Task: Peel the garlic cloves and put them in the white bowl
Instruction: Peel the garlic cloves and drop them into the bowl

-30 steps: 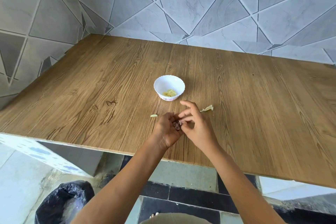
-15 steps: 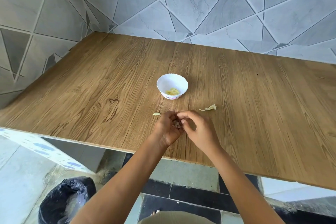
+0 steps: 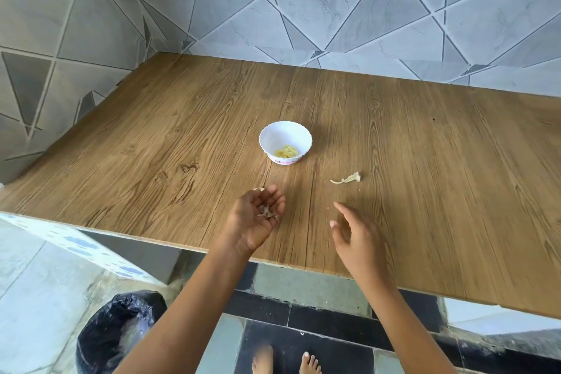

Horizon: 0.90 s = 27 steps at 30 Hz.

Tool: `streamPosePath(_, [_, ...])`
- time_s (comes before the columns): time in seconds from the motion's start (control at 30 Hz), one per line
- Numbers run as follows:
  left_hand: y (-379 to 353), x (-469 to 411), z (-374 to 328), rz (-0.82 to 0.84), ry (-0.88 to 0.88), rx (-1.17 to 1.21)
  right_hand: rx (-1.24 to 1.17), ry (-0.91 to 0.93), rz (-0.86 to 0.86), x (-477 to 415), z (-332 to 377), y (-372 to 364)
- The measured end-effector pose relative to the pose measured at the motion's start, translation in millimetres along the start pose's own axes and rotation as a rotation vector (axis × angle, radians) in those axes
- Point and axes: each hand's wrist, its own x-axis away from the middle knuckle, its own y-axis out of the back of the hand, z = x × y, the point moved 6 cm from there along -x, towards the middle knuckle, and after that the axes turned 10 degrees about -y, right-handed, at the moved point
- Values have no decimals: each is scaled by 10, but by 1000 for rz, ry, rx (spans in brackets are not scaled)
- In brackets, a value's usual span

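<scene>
Hands just split apart. Left hand (image 3: 258, 217) is palm up, loosely cupped, carrying garlic skins (image 3: 268, 214). Right hand (image 3: 353, 238) is open and empty. Peeled cloves (image 3: 287, 152) sit in the white bowl (image 3: 273, 135) ahead of both. Looks like skin disposal is next.

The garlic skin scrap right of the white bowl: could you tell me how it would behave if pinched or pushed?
The garlic skin scrap looks thin and curled, so probably very light and floppy. Lying loose on the wooden table, it should slide or flutter rather than roll.
</scene>
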Motion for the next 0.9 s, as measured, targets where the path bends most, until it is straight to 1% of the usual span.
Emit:
streamPosePath(0.07, [8,20,32,-2,-8,-14,117,25,-13,-20,-14,-34])
streamPosePath(0.1, [6,29,53,-2,-13,-14,196,35,10,-24,-10,-69])
streamPosePath(0.17, [0,42,74,2,-23,-7,301,53,119,4,35,-188])
streamPosePath(0.3, [-22,65,88,11,-37,-20,230,153,248,193,212,-309])
streamPosePath(0.4, [-33,91,84,9,-46,-20,182,267,247,357,341,-281])
streamPosePath(0.5, [-25,122,75,-15,-53,-7,109,324,222,376,410,-212])
streamPosePath(0.53, [-28,130,73,-19,-54,-7,82,318,230,345,408,-204])
streamPosePath(0.7, [-17,132,70,-27,-58,-15,14,219,393,104,410,-304])
streamPosePath(0.83, [14,123,74,-32,-53,-5,39,191,419,-36,436,-418])
streamPosePath(0.9, [24,125,75,-35,-49,-3,-35,144,455,-121,433,-444])
